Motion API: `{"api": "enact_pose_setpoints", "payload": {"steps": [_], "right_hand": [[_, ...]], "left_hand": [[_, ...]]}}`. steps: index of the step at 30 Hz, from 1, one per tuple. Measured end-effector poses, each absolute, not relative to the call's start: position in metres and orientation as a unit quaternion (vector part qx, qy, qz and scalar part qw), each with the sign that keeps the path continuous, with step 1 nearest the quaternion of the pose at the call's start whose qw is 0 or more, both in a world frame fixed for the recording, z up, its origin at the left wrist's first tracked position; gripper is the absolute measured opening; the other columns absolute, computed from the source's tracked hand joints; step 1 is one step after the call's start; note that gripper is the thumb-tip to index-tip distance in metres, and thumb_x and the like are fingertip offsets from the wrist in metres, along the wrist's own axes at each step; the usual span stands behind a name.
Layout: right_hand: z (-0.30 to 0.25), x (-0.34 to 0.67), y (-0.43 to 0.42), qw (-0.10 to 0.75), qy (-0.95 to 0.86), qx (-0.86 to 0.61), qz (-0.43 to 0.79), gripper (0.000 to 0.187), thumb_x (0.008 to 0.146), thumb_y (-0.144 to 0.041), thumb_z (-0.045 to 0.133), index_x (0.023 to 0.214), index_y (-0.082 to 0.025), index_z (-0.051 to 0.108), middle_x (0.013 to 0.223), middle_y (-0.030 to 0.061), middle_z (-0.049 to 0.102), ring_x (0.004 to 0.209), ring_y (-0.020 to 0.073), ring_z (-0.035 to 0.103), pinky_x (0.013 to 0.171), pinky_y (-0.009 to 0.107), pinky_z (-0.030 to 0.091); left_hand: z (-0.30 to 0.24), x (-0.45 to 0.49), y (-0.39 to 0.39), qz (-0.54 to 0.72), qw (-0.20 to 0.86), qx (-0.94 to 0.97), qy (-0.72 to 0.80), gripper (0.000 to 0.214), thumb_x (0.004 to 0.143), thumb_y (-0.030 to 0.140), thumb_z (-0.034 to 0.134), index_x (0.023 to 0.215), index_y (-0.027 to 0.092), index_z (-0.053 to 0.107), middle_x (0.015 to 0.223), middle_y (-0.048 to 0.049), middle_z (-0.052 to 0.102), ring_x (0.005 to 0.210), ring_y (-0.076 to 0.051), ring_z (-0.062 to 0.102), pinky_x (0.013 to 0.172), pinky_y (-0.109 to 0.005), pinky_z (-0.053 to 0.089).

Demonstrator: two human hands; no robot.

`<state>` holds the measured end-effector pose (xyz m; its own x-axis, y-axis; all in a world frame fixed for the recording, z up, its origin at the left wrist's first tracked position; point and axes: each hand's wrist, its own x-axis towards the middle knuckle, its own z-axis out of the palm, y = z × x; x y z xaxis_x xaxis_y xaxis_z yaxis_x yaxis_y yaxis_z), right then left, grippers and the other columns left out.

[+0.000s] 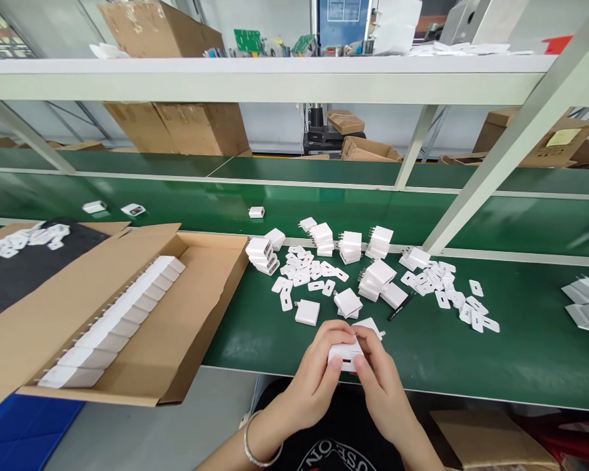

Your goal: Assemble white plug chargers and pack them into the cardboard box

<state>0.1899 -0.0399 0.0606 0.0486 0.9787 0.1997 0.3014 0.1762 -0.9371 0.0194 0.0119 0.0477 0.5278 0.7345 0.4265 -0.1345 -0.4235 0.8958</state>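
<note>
Both hands meet at the front edge of the green table around one white charger (345,357), whose end with a dark slot faces me. My left hand (310,374) grips its left side, thumb near the slotted face. On the other side my right hand (379,379) presses it with thumb and fingers. Just behind the fingers lies another white charger (369,326), partly hidden. A small stack of chargers (347,303) and a single charger (307,312) with prongs sit a little farther back. Loose white slotted cover plates (304,269) are scattered behind them.
An open cardboard box (201,288) at left holds a row of chargers (112,320). More plates (439,284) and a black pen (401,306) lie right of centre. Stacked chargers (588,302) stand far right. A slanted white post (500,144) and a shelf (275,85) cross above.
</note>
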Motion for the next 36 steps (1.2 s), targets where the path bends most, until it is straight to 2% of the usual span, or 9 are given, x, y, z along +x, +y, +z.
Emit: {"api": "enact_pose_setpoints", "payload": {"steps": [4,7,11,17,22,27,31,34,36], "right_hand": [[0.055,0.186,-0.037,0.518,-0.572,-0.524,0.361,0.042,0.11,-0.056,0.056,0.13,-0.021,0.064,0.099,0.0046,0.068,0.086,0.018,0.066,0.076,0.028,0.055],[0.049,0.188,-0.034,0.528,-0.568,-0.528,0.347,0.041,0.107,-0.055,0.062,0.13,-0.021,0.065,0.097,0.0043,0.069,0.089,0.019,0.069,0.073,0.026,0.054],[0.041,0.188,-0.033,0.539,-0.566,-0.52,0.346,0.038,0.107,-0.052,0.064,0.13,-0.022,0.064,0.098,0.0037,0.069,0.088,0.0177,0.068,0.073,0.026,0.054],[0.032,0.175,-0.034,0.546,-0.556,-0.518,0.352,0.039,0.108,-0.054,0.061,0.132,-0.023,0.062,0.105,0.0051,0.068,0.091,0.0175,0.066,0.077,0.027,0.054],[0.028,0.172,-0.031,0.54,-0.557,-0.513,0.368,0.045,0.111,-0.06,0.049,0.129,-0.02,0.061,0.097,0.0045,0.066,0.083,0.0171,0.062,0.073,0.028,0.052],[0.025,0.172,-0.028,0.505,-0.558,-0.562,0.342,0.039,0.109,-0.056,0.056,0.119,-0.019,0.062,0.082,0.0013,0.064,0.068,0.0143,0.052,0.06,0.025,0.04],[0.019,0.169,-0.027,0.513,-0.56,-0.555,0.339,0.038,0.11,-0.054,0.056,0.121,-0.018,0.061,0.078,0.0001,0.061,0.069,0.0152,0.056,0.06,0.025,0.044],[0.014,0.167,-0.026,0.536,-0.589,-0.527,0.297,0.034,0.114,-0.05,0.05,0.129,-0.02,0.059,0.086,0.0011,0.064,0.069,0.0143,0.058,0.061,0.024,0.049],[0.011,0.165,-0.025,0.551,-0.619,-0.506,0.24,0.038,0.116,-0.051,0.044,0.141,-0.024,0.055,0.104,0.0051,0.07,0.079,0.015,0.064,0.067,0.024,0.055]], "left_hand": [[0.042,0.017,0.012,0.419,0.498,0.722,0.234,0.039,0.119,0.045,0.03,0.148,0.035,0.053,0.142,-0.0105,0.042,0.127,-0.024,0.054,0.105,-0.041,0.051],[0.04,0.015,0.013,0.41,0.508,0.719,0.237,0.055,0.117,0.058,0.022,0.153,0.034,0.056,0.14,-0.0121,0.046,0.124,-0.026,0.056,0.101,-0.043,0.053],[0.036,0.015,0.014,0.428,0.498,0.713,0.244,0.046,0.118,0.048,0.033,0.144,0.029,0.066,0.126,-0.0108,0.06,0.116,-0.025,0.06,0.098,-0.038,0.052],[0.02,0.018,0.017,0.504,0.439,0.702,0.246,0.042,0.117,0.043,0.041,0.127,0.022,0.076,0.107,-0.009,0.062,0.099,-0.021,0.061,0.084,-0.031,0.052],[0.011,0.019,0.021,0.506,0.45,0.688,0.26,0.043,0.116,0.044,0.043,0.122,0.021,0.079,0.101,-0.0082,0.063,0.094,-0.021,0.062,0.078,-0.03,0.05],[0.005,0.017,0.022,0.494,0.483,0.669,0.274,0.046,0.117,0.045,0.04,0.122,0.02,0.079,0.104,-0.0095,0.066,0.097,-0.021,0.062,0.083,-0.032,0.051],[0.003,0.015,0.02,0.49,0.496,0.665,0.268,0.044,0.116,0.047,0.043,0.122,0.021,0.079,0.107,-0.0101,0.067,0.103,-0.022,0.062,0.089,-0.033,0.051],[0.005,0.018,0.016,0.5,0.59,0.561,0.293,0.052,0.112,0.063,0.045,0.138,0.026,0.07,0.119,-0.0101,0.067,0.107,-0.024,0.062,0.094,-0.036,0.052],[0.008,0.022,0.012,0.496,0.688,0.43,0.309,0.06,0.109,0.073,0.044,0.15,0.032,0.058,0.122,-0.0082,0.064,0.103,-0.023,0.064,0.091,-0.035,0.054]]}}
